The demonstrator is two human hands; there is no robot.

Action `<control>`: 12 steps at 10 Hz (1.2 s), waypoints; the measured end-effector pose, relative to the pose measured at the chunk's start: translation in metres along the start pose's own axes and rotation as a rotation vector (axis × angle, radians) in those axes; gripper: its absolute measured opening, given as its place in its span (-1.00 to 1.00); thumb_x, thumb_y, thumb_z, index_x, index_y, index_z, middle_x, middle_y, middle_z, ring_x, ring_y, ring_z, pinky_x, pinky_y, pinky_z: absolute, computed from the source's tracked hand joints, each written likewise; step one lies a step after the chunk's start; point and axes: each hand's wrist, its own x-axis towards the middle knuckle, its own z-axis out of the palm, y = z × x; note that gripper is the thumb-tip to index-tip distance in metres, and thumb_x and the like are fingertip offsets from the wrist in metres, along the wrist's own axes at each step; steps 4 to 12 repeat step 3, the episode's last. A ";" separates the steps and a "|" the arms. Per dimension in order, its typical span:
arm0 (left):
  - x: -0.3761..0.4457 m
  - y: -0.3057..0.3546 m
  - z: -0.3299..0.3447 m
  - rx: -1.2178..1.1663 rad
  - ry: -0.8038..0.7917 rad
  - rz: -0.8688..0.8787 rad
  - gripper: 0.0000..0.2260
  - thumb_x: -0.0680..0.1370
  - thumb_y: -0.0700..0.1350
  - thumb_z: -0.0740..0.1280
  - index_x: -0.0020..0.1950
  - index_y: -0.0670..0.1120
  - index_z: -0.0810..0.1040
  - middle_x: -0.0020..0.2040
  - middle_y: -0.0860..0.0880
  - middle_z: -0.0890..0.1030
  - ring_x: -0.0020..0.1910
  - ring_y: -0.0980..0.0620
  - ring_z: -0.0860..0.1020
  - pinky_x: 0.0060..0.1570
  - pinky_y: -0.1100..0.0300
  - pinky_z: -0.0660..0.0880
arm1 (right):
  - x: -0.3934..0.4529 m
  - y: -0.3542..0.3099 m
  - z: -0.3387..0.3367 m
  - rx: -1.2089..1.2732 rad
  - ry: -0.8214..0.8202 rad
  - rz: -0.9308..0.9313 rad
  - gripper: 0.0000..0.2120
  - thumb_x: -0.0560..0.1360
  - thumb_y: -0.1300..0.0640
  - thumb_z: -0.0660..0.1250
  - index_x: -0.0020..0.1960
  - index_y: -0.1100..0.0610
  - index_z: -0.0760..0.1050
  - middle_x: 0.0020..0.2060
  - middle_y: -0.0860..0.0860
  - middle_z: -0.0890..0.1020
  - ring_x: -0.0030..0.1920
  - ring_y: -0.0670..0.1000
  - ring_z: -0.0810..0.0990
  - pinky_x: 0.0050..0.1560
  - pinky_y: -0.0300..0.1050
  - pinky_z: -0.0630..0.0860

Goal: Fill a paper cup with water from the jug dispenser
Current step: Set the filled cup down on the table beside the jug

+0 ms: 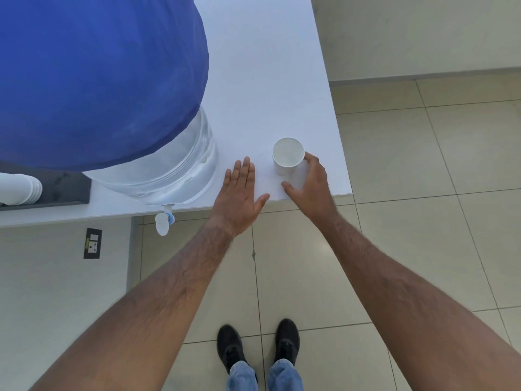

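Note:
A white paper cup (287, 155) stands upright on the white table (267, 66) near its front right corner. My right hand (311, 187) wraps around the cup from the right, fingers on its side and thumb low at its front. My left hand (239, 201) lies flat and open on the table edge, between the cup and the jug. The large clear water jug (169, 167) sits at the left under a blue cloth cover (98, 80). Its white tap (163, 221) juts out over the table's front edge. Whether the cup holds water cannot be told.
A stack of white paper cups (19, 189) lies on a dark tray (64, 190) at the far left. A wall socket (92, 243) sits below the table. Tiled floor lies to the right and below, where my shoes (258, 345) stand.

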 end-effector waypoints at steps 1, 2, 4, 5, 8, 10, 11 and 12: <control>-0.007 0.000 0.000 0.011 -0.014 -0.006 -0.17 0.61 0.31 -0.25 0.72 -0.23 -0.12 0.74 -0.16 -0.17 0.72 -0.13 -0.17 0.70 -0.09 -0.15 | -0.020 0.020 -0.001 -0.222 0.006 -0.071 -0.26 0.66 -0.08 0.35 0.68 0.26 0.17 0.70 0.17 0.24 0.70 0.22 0.20 0.71 0.13 0.06; -0.015 -0.001 -0.002 0.018 -0.005 -0.003 -0.17 0.62 0.30 -0.24 0.72 -0.24 -0.10 0.74 -0.17 -0.14 0.72 -0.15 -0.14 0.70 -0.10 -0.13 | -0.032 0.037 -0.006 -0.444 -0.055 -0.105 -0.19 0.68 -0.26 -0.04 0.73 0.27 0.01 0.75 0.18 0.04 0.76 0.20 0.00 0.73 0.13 -0.17; -0.030 -0.001 -0.004 0.065 0.014 0.012 -0.19 0.64 0.29 -0.21 0.71 -0.27 -0.03 0.73 -0.20 -0.07 0.72 -0.18 -0.07 0.70 -0.13 -0.06 | -0.043 0.041 -0.012 -0.506 -0.096 -0.120 -0.13 0.66 -0.32 -0.15 0.73 0.27 -0.11 0.75 0.18 -0.05 0.76 0.19 -0.09 0.74 0.12 -0.19; -0.030 -0.001 -0.004 0.065 0.014 0.012 -0.19 0.64 0.29 -0.21 0.71 -0.27 -0.03 0.73 -0.20 -0.07 0.72 -0.18 -0.07 0.70 -0.13 -0.06 | -0.043 0.041 -0.012 -0.506 -0.096 -0.120 -0.13 0.66 -0.32 -0.15 0.73 0.27 -0.11 0.75 0.18 -0.05 0.76 0.19 -0.09 0.74 0.12 -0.19; -0.030 -0.001 -0.004 0.065 0.014 0.012 -0.19 0.64 0.29 -0.21 0.71 -0.27 -0.03 0.73 -0.20 -0.07 0.72 -0.18 -0.07 0.70 -0.13 -0.06 | -0.043 0.041 -0.012 -0.506 -0.096 -0.120 -0.13 0.66 -0.32 -0.15 0.73 0.27 -0.11 0.75 0.18 -0.05 0.76 0.19 -0.09 0.74 0.12 -0.19; -0.030 -0.001 -0.004 0.065 0.014 0.012 -0.19 0.64 0.29 -0.21 0.71 -0.27 -0.03 0.73 -0.20 -0.07 0.72 -0.18 -0.07 0.70 -0.13 -0.06 | -0.043 0.041 -0.012 -0.506 -0.096 -0.120 -0.13 0.66 -0.32 -0.15 0.73 0.27 -0.11 0.75 0.18 -0.05 0.76 0.19 -0.09 0.74 0.12 -0.19; -0.030 -0.001 -0.004 0.065 0.014 0.012 -0.19 0.64 0.29 -0.21 0.71 -0.27 -0.03 0.73 -0.20 -0.07 0.72 -0.18 -0.07 0.70 -0.13 -0.06 | -0.043 0.041 -0.012 -0.506 -0.096 -0.120 -0.13 0.66 -0.32 -0.15 0.73 0.27 -0.11 0.75 0.18 -0.05 0.76 0.19 -0.09 0.74 0.12 -0.19; -0.030 -0.001 -0.004 0.065 0.014 0.012 -0.19 0.64 0.29 -0.21 0.71 -0.27 -0.03 0.73 -0.20 -0.07 0.72 -0.18 -0.07 0.70 -0.13 -0.06 | -0.043 0.041 -0.012 -0.506 -0.096 -0.120 -0.13 0.66 -0.32 -0.15 0.73 0.27 -0.11 0.75 0.18 -0.05 0.76 0.19 -0.09 0.74 0.12 -0.19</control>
